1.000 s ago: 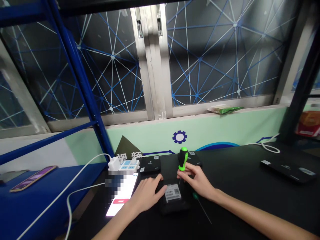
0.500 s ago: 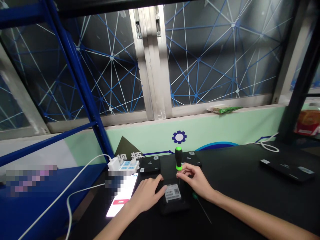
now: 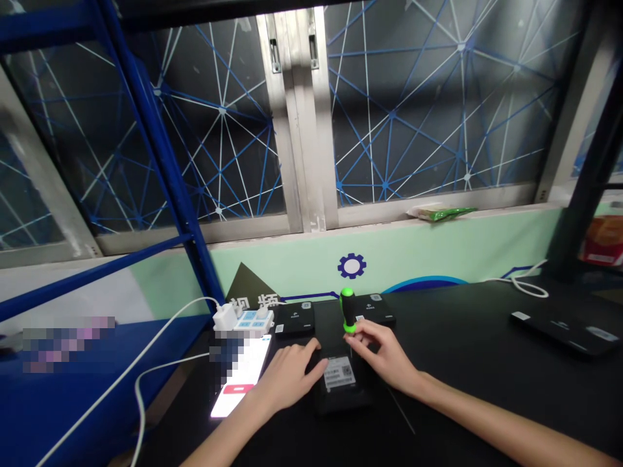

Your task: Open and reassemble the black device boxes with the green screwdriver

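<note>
A black box (image 3: 343,402) with a white printed label (image 3: 339,372) lies on the black table in front of me. My left hand (image 3: 292,371) rests against its left side, fingers stretched and thumb apart at the label's edge. A screwdriver (image 3: 348,308) with a black and green handle stands almost upright over the far edge of the box. Just under its green collar, the fingertips of my right hand (image 3: 382,350) pinch it. Its tip is too dark to make out. From below my right hand a thin metal shaft (image 3: 403,413) slants across the table.
Two similar black boxes (image 3: 294,319) (image 3: 374,310) stand at the back, and another box (image 3: 564,332) lies to the right. On the left are a lit phone (image 3: 243,379), a power strip (image 3: 256,320) and white cables (image 3: 141,389). A blue frame (image 3: 160,155) rises beside the window.
The camera view has shifted slightly. My right hand sits a little lower over the green end of the loose shaft, hiding it. Both hands keep nearly the same places.
</note>
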`<state>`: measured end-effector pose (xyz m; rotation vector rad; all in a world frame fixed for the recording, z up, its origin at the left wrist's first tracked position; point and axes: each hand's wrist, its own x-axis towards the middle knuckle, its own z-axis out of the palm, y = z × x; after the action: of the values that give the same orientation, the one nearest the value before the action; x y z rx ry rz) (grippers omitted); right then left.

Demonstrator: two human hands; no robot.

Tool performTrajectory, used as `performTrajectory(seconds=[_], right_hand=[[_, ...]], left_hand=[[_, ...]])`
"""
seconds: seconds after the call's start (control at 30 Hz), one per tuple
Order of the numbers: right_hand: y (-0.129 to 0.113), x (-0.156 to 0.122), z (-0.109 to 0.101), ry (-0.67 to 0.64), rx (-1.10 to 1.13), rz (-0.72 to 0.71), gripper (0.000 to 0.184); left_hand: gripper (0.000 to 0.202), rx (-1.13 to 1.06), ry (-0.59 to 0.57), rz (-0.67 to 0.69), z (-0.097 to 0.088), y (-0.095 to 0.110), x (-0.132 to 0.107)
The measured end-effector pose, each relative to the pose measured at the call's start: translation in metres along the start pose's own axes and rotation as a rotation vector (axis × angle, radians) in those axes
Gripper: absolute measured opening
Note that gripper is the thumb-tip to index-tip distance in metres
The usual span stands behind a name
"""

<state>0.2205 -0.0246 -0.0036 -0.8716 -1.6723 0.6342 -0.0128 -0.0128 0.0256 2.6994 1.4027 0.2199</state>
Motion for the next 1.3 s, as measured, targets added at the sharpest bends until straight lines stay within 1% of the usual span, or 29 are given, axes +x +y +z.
performTrajectory(seconds=[0.27,0.5,0.73,0.9,1.1,1.3], right_hand=[[0.012,0.002,0.001,0.015,0.116,0.123,0.028],[0.008,0.003,-0.003,-0.015,0.011,0.088,0.025],[-0.001,0.002,-0.005,-0.066,-0.004,0.065,0.029],[0.001,0.001,-0.004,-0.030,-0.034,0.023,0.027],[0.009,0.002,-0.002,-0.047,0.014,0.079,0.030],[0.007,0.003,-0.004,-0.037,0.029,0.097,0.025]], left_hand=[[0.042,0.001,-0.001,-0.012,0.000,0.001,-0.001],[0.042,0.000,-0.004,-0.011,-0.003,0.002,-0.001],[0.043,0.005,0.001,-0.013,-0.001,0.001,0.000],[0.040,0.002,0.004,-0.008,-0.001,0.001,-0.001],[0.042,-0.005,0.004,-0.009,0.001,0.000,-0.001],[0.041,-0.006,-0.001,-0.010,-0.002,0.001,-0.001]])
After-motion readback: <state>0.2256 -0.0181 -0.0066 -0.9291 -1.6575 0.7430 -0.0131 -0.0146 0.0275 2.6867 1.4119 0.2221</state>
